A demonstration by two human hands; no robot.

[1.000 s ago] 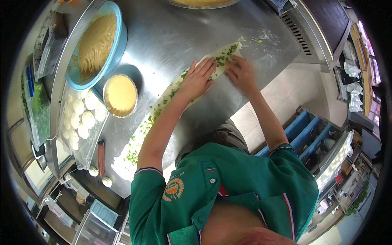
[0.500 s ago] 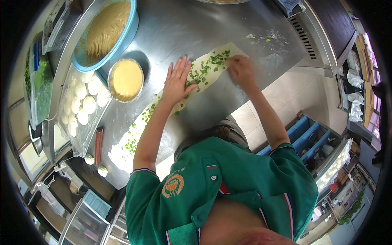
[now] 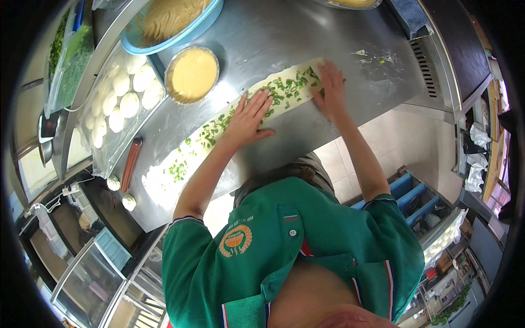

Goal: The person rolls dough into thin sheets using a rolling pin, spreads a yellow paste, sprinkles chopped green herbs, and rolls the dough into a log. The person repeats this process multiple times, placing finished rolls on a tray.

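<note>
A long, thin strip of dough (image 3: 290, 103) lies diagonally across the steel table (image 3: 262, 49), strewn with chopped green onion (image 3: 287, 90). Its lower-left end looks whitest. My left hand (image 3: 249, 123) rests flat over the middle of the strip, fingers stretched and thumb out to the right. At the strip's far right end, my right hand (image 3: 331, 90) lies palm down with its fingers extended, covering part of that end. Neither hand grips anything. Up and left of my left hand stands a round metal bowl of yellow paste (image 3: 191, 75).
A blue basin (image 3: 188, 39) of tan batter stands at the upper left. Below it, pale dough balls (image 3: 129, 104) sit on a plastic-lined tray, near a reddish-brown rod (image 3: 130, 167). A blue cloth (image 3: 410, 19) lies at the upper right. Flour and green scraps dot the table.
My right hand, blurred and curled beside the strip's end before, is now spread flat on it. My left hand has shifted slightly down the strip. The view has shifted a little.
</note>
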